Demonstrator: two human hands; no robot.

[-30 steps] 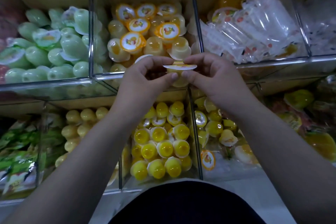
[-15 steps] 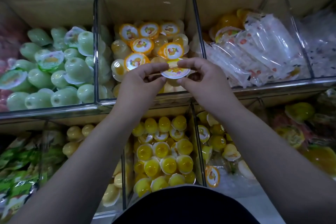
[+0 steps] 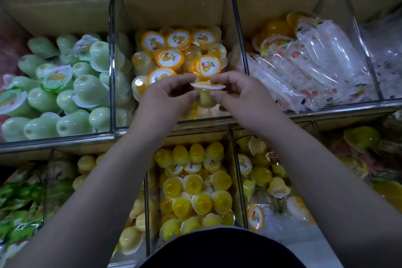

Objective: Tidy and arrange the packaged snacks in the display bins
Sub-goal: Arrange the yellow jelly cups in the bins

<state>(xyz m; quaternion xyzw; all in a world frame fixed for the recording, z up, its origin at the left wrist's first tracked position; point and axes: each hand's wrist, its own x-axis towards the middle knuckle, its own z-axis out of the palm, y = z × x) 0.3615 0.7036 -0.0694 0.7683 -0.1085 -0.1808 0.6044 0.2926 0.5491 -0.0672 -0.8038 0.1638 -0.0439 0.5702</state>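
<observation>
Both hands are pinching one pale yellow jelly cup (image 3: 206,97) at the centre of the frame: the left hand (image 3: 168,97) and the right hand (image 3: 241,93) are gripping its sides, lid up, over the middle bin (image 3: 174,125) of orange-lidded cups (image 3: 169,58).

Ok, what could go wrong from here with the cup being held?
The jelly cup is held only by fingertips of the left hand and right hand, so it may slip. It hangs near the front wall of the bin; a drop might land among the yellow cups below.
</observation>
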